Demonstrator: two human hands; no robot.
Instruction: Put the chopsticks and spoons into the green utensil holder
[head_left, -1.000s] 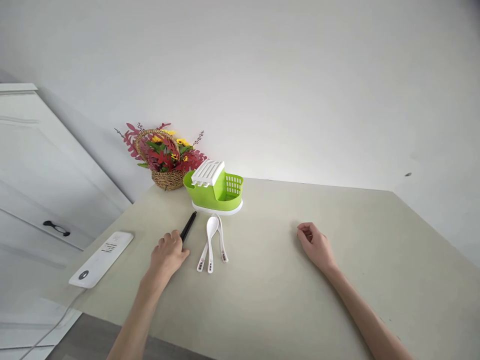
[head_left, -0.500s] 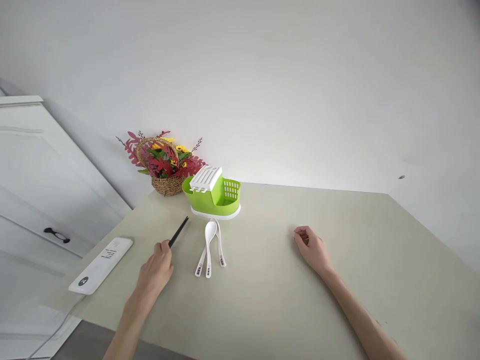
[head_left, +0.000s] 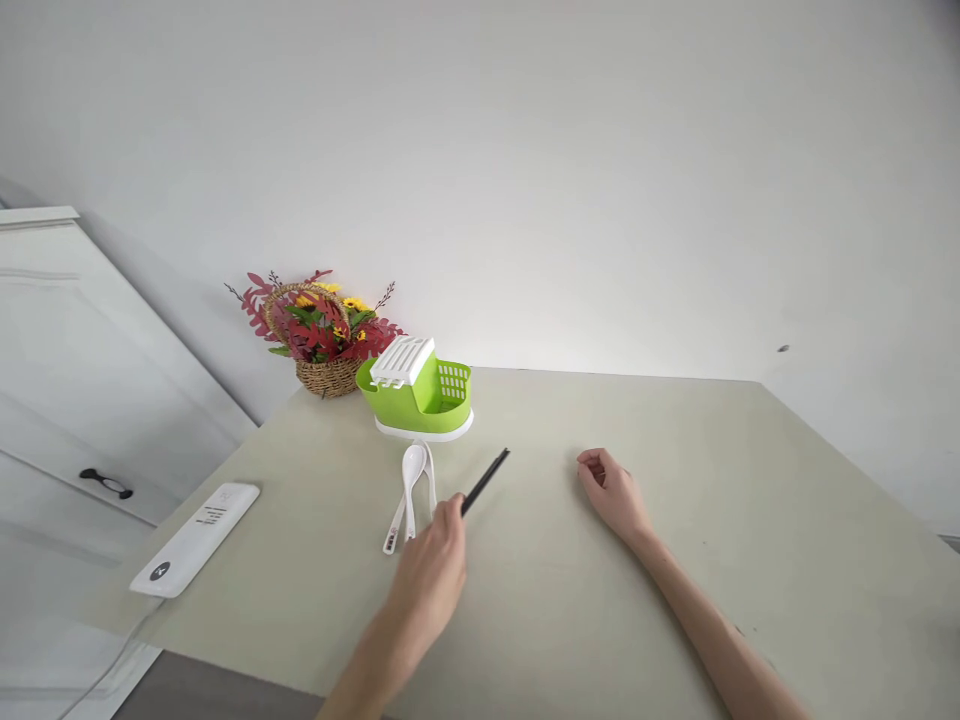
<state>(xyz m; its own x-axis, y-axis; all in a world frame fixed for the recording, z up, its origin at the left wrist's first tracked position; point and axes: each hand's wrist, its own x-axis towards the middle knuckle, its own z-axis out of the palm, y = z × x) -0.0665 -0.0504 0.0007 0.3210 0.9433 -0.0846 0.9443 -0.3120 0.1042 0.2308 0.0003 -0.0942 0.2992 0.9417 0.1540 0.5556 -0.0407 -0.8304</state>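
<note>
Black chopsticks (head_left: 486, 481) jut forward and right from my left hand (head_left: 431, 570), whose fingers are wrapped round them. That hand hovers at the front of several white spoons (head_left: 413, 468) and hides part of their handles. The spoons lie overlapping on the table, bowls pointing away from me. Behind them stands a green cutlery holder (head_left: 397, 404) with a white slotted top and a white base. On the right, my right hand (head_left: 613, 497) rests on the table with its fingers curled in. Whether anything is inside those fingers is hidden.
A wicker basket (head_left: 328, 377) of red and yellow flowers stands behind the holder at the left. A white power strip (head_left: 196, 538) with a cable lies near the table's left edge. White cabinet doors (head_left: 90, 400) are at the far left, and a wall runs behind the table.
My left hand has lifted the chopsticks from beside the spoons, drawn them back, then carried them right past the spoon handles. My right hand has stayed in place. The view has shifted slightly.
</note>
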